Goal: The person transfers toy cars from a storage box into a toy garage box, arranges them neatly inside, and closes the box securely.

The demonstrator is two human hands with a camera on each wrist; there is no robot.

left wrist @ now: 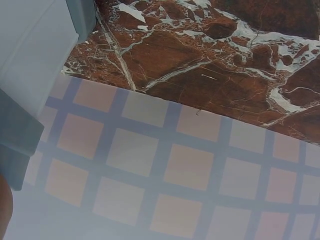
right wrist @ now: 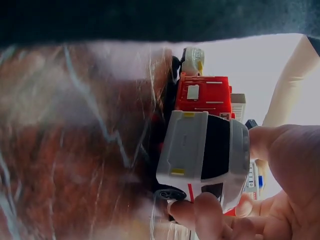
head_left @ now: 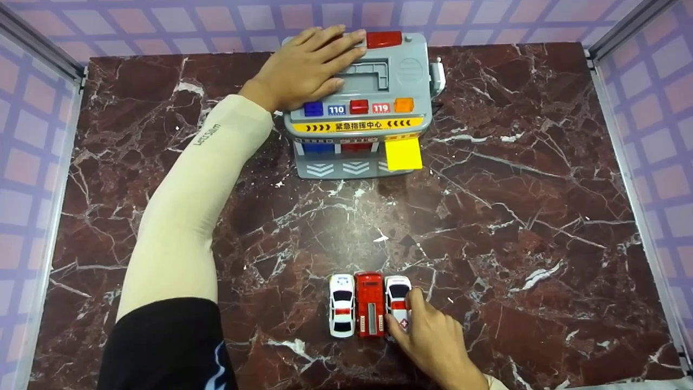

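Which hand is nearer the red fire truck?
Right. The right hand grips the white car right beside the fire truck; the left hand rests far off on the grey toy station.

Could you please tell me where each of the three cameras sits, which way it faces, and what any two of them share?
Head: worn on the head, looks forward and down at the marble table; left hand rests flat on the toy station, right hand pinches the white ambulance.
Left wrist: looks past the station's grey wall at marble and checkered backdrop; barely any of the hand shows.
Right wrist: low and sideways, looks at the ambulance between fingers.
Shared: head and right wrist show the red fire truck.
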